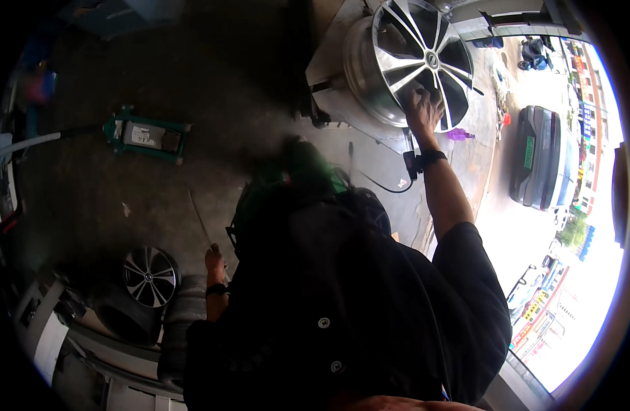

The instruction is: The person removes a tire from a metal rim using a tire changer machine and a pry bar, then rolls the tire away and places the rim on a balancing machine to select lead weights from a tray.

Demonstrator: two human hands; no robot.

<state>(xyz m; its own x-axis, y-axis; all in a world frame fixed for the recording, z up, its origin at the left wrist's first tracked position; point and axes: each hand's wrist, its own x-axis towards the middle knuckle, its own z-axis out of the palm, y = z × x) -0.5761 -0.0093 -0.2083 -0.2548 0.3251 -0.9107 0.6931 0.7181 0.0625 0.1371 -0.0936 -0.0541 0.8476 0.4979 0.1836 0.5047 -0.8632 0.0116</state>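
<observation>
A silver and black alloy wheel rim [431, 61], bare of a tyre, is tilted on the grey machine [329, 65] at the upper right. My right hand [425, 109] reaches up to its lower spokes, with fingers bent around a spoke; the fingertips are partly hidden in shadow. At the lower left, my left hand [215, 262] hangs by my side, closed around a long thin metal bar [199, 218] that slants up and forward. Each wrist wears a dark band.
On the floor to the left is a green trolley jack [147, 135] with a long handle. Another alloy wheel [150, 277] leans by several tyres [185, 322] at the lower left. A purple item [460, 135] lies beside the rim. Outside at right stands a parked grey car [538, 157].
</observation>
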